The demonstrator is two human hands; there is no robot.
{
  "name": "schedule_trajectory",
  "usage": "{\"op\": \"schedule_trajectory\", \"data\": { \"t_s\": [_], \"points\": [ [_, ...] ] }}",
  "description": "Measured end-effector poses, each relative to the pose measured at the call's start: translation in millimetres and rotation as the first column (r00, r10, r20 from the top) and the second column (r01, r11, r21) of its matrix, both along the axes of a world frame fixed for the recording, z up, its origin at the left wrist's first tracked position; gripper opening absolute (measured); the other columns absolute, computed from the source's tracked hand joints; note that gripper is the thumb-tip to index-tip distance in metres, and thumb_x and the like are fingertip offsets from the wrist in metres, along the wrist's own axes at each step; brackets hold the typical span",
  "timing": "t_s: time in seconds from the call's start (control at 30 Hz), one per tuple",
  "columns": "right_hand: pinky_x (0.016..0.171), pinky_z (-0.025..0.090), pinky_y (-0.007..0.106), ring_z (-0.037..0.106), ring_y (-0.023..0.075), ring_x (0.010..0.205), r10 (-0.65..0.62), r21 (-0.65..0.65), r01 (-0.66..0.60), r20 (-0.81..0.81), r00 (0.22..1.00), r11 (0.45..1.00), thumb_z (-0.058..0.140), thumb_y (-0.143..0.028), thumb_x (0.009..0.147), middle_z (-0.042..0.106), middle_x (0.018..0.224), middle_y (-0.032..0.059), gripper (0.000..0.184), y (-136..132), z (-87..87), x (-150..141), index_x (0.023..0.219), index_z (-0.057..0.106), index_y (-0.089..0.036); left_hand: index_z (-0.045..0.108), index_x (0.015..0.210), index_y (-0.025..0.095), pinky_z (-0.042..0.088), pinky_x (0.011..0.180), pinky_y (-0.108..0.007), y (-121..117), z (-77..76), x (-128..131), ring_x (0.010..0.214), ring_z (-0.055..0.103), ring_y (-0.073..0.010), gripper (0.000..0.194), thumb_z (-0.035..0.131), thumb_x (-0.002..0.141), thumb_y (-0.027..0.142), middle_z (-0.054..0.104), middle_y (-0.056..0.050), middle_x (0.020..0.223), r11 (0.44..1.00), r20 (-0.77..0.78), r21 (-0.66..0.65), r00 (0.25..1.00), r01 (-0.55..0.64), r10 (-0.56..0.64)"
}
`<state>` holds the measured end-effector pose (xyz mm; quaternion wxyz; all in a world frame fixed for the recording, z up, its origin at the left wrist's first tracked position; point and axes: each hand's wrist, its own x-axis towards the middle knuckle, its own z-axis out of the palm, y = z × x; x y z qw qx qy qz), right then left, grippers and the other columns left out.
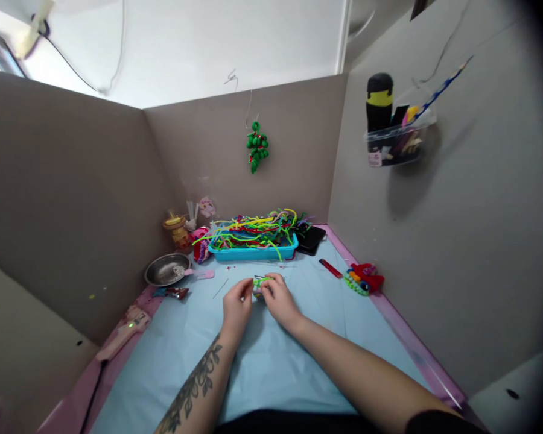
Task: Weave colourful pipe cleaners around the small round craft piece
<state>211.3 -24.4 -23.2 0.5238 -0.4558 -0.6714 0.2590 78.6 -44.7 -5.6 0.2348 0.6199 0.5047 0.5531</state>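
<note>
Your right hand (281,303) pinches a small green piece (257,282) just below the frame's center, best held lightly and steady, while your left hand (237,305) curls beside it (whether gripping, one cannot tell).

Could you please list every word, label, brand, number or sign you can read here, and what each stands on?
No text can be read for certain.
Pale label on the wall bin: too small and blurred to read.
Pink tool with a green light: any markings are too blurred.
Jar: any print is too small.
</note>
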Motion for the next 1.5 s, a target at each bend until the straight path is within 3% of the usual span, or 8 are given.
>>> {"op": "schedule_trajectory", "data": {
  "t_s": [0.1,0.27,0.67,0.87,1.03,1.27,1.5],
  "points": [
    [0.095,0.04,0.038,0.051,0.023,0.106,-0.031,-0.005,0.031,0.006,0.999,1.0,0.05,-0.014,0.079,0.051,0.106,0.0105,0.014,0,2.3,1,0.077,0.064,-0.018,0.069,0.088,0.021,0.046,0.077,-0.033,-6,4.0,1,0.083,0.056,-0.019,0.016,0.055,0.079,0.025,0.06,-0.006,0.085,0.997,-0.141,0.077,0.989,-0.026,0.037],
    [0.093,0.042,0.039,0.051,0.0233,0.104,-0.051,0.024,0.051,0.011,0.999,0.998,0.051,-0.014,0.08,0.051,0.105,0.0101,0.013,0,2.6,3,0.078,0.063,-0.019,0.069,0.094,0.02,0.044,0.07,-0.03,-9,3.4,5,0.074,0.052,-0.017,0.022,0.049,0.084,0.024,0.054,-0.005,0.078,0.98,-0.455,0.199,0.885,-0.01,0.101],
    [0.094,0.042,0.04,0.051,0.0236,0.105,-0.063,0.022,0.062,0.057,0.996,0.998,0.049,-0.014,0.081,0.05,0.107,0.0111,0.014,-1,1.9,3,0.081,0.063,-0.018,0.068,0.097,0.018,0.045,0.07,-0.03,-10,2.4,6,0.073,0.053,-0.017,0.026,0.045,0.086,0.021,0.056,-0.007,0.079,0.983,-0.523,0.182,0.85,0.03,0.071],
    [0.093,0.042,0.041,0.051,0.0232,0.104,-0.051,0.027,0.05,0.032,0.998,0.998,0.05,-0.014,0.081,0.051,0.106,0.0094,0.014,-1,1.0,3,0.079,0.063,-0.019,0.069,0.096,0.019,0.044,0.07,-0.03,-10,2.4,7,0.073,0.053,-0.0168,0.025,0.047,0.085,0.023,0.056,-0.006,0.079,0.989,-0.452,0.137,0.892,0.049,0.019],
    [0.093,0.042,0.041,0.05,0.0238,0.104,-0.031,0.027,0.03,0.028,0.999,0.999,0.049,-0.011,0.08,0.05,0.107,0.0103,0.015,-2,2.9,4,0.077,0.062,-0.019,0.072,0.087,0.02,0.044,0.067,-0.029,-7,3.5,8,0.069,0.055,-0.0165,0.021,0.054,0.079,0.026,0.057,-0.005,0.073,1.0,-0.228,-0.007,0.973,0.023,-0.024],
    [0.092,0.043,0.043,0.049,0.0241,0.103,-0.015,0.068,0.011,0.056,0.998,0.998,0.047,-0.008,0.078,0.05,0.108,0.0096,0.019,-6,6.1,6,0.075,0.061,-0.02,0.073,0.073,0.019,0.045,0.066,-0.03,2,1.2,6,0.067,0.06,-0.0183,0.016,0.061,0.071,0.03,0.066,-0.004,0.068,0.991,-0.109,-0.135,0.993,0.025,-0.04],
    [0.091,0.043,0.041,0.05,0.0225,0.102,0.017,0.073,-0.022,0.071,0.997,0.997,0.044,-0.005,0.077,0.048,0.108,0.0085,0.02,-7,10.1,6,0.074,0.056,-0.021,0.072,0.072,0.014,0.047,0.065,-0.029,4,-3.5,4,0.069,0.063,-0.0198,0.021,0.064,0.068,0.033,0.07,-0.007,0.072,0.974,0.001,-0.218,0.998,0.066,-0.067]
  ]
}}
